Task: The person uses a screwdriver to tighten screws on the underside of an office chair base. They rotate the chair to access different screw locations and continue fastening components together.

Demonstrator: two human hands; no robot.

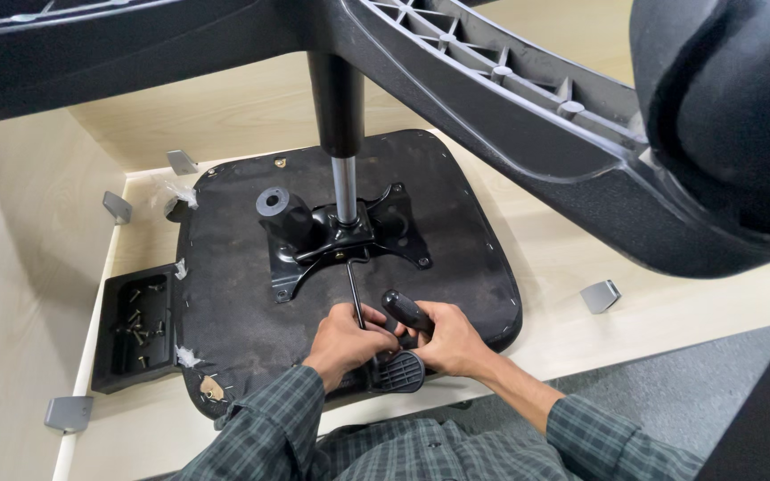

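Observation:
An upturned black chair seat (pixel 456 240) lies on a pale wooden tabletop. A black metal mechanism plate (pixel 314 245) is fixed at its middle, with the gas lift cylinder (pixel 342 183) rising from it to the star base (pixel 492 80) overhead. A thin black lever rod (pixel 353 289) runs from the mechanism toward me. My left hand (pixel 342 343) grips the rod near its end. My right hand (pixel 449 338) holds the black handle (pixel 405 312) beside it. A black ribbed paddle (pixel 398 372) sits just below both hands.
A black tray (pixel 107 356) with several screws rests at the seat's left edge. Grey metal brackets (pixel 601 296) sit along the table edges, another bracket (pixel 69 412) at front left. A caster wheel (pixel 724 107) looms at upper right. Wooden partition walls stand left and behind.

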